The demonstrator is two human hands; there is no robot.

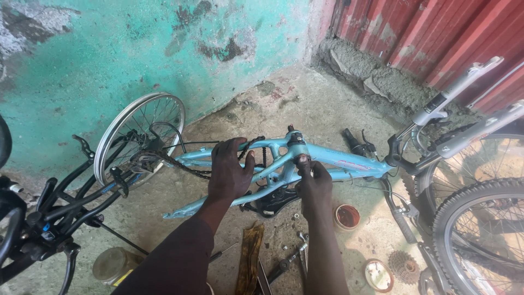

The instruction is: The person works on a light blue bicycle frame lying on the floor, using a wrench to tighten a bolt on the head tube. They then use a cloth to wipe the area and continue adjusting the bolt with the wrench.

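Light blue bike frame (327, 155) lying sideways on concrete floor, no rear wheel fitted, black chain (185, 166) draped along rear stays, black crank under middle, handlebar end toward right.

Peeling turquoise plaster wall (136, 49), red corrugated metal sheeting (436, 33), rough dusty concrete floor (305, 104), daylight

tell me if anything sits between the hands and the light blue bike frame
Nothing visible does. The left hand already rests on the light blue bike frame by the chain, and the right hand grips the frame at its middle tube joint.
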